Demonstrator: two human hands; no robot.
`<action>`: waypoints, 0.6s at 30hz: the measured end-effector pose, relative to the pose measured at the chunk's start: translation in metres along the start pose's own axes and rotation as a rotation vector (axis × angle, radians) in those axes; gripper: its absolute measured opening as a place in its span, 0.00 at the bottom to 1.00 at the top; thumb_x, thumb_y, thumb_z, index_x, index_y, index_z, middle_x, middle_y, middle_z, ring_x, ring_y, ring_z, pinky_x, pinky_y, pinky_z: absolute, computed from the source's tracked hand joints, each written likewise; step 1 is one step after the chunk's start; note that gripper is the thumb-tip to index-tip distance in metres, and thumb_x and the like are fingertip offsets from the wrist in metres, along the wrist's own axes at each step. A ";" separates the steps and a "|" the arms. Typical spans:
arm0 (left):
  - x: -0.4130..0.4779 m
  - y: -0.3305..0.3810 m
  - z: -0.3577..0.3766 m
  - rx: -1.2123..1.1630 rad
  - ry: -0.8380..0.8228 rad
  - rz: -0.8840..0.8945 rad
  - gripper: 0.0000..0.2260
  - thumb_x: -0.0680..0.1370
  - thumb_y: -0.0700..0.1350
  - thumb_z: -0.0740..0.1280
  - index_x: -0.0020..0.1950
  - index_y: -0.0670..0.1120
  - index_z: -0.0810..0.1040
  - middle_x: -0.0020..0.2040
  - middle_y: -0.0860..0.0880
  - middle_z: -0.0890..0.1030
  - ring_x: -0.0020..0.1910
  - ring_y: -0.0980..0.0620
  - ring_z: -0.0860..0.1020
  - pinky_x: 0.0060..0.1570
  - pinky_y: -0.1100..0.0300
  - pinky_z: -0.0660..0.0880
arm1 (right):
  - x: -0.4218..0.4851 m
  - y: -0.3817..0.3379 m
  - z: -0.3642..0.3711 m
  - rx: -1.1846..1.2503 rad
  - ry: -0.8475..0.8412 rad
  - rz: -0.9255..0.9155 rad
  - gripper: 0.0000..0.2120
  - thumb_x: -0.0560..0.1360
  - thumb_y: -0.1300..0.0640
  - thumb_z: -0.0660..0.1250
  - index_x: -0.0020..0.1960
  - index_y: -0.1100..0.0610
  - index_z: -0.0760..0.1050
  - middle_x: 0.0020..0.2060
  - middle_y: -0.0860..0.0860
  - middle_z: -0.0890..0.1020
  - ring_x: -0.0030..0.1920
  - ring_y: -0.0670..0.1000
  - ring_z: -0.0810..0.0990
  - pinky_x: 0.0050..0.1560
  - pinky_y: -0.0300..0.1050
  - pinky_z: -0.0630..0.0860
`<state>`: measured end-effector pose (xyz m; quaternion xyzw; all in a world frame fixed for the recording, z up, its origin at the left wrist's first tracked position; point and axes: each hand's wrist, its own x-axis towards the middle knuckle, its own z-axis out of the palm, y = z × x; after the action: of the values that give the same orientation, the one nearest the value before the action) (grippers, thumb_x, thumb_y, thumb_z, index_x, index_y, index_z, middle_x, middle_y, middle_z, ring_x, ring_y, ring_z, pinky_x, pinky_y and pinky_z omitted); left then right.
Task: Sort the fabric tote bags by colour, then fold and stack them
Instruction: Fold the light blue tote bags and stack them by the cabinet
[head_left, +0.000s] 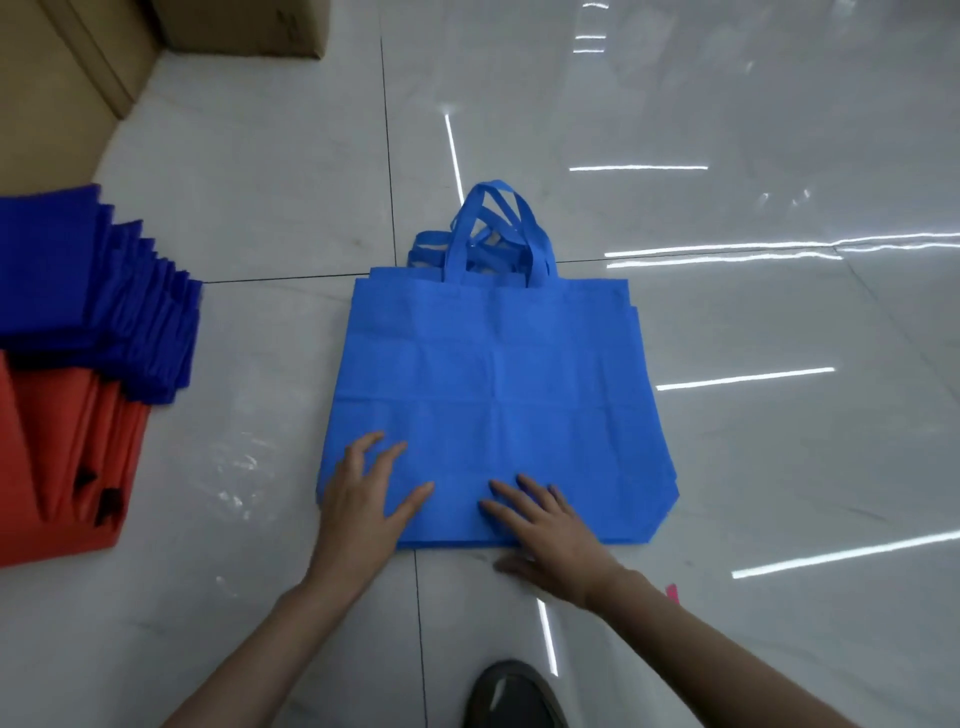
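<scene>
A pile of light blue tote bags (498, 374) lies flat on the tiled floor in front of me, handles (498, 228) pointing away. My left hand (366, 499) rests on the near left corner of the top bag, fingers spread. My right hand (545, 530) lies flat on the near edge beside it, its thumb on the floor. At the left, a fanned stack of folded dark blue bags (104, 301) overlaps a stack of orange-red bags (57, 467).
Cardboard boxes (72, 57) stand at the far left and back. My dark shoe (511, 696) shows at the bottom edge. A small pink scrap (671, 592) lies by my right forearm. Glossy white floor tiles (753, 467) stretch to the right.
</scene>
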<state>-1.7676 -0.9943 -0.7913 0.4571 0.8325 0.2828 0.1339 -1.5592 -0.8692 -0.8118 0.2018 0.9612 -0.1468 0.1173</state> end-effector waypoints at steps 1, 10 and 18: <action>-0.006 0.000 -0.001 -0.039 -0.078 0.018 0.40 0.68 0.75 0.53 0.63 0.44 0.76 0.66 0.44 0.70 0.65 0.44 0.70 0.63 0.49 0.67 | 0.002 -0.008 -0.001 -0.017 -0.004 0.035 0.26 0.73 0.41 0.54 0.68 0.49 0.66 0.67 0.51 0.74 0.65 0.60 0.74 0.57 0.60 0.76; -0.016 -0.029 -0.037 0.084 -0.356 0.136 0.44 0.59 0.80 0.50 0.71 0.60 0.55 0.70 0.62 0.56 0.72 0.60 0.52 0.69 0.60 0.49 | -0.008 -0.011 -0.029 0.303 0.210 0.118 0.14 0.80 0.61 0.57 0.63 0.58 0.74 0.57 0.55 0.80 0.59 0.57 0.76 0.57 0.46 0.71; 0.029 -0.035 -0.055 -0.437 -0.143 -0.088 0.12 0.74 0.31 0.67 0.45 0.47 0.82 0.46 0.58 0.84 0.51 0.59 0.79 0.52 0.69 0.72 | -0.033 0.005 -0.074 0.067 0.520 -0.011 0.10 0.79 0.51 0.53 0.50 0.51 0.72 0.35 0.45 0.79 0.31 0.49 0.77 0.25 0.40 0.72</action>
<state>-1.8344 -1.0043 -0.7667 0.3993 0.7591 0.4171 0.3007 -1.5402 -0.8520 -0.7353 0.2313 0.9548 -0.1225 -0.1411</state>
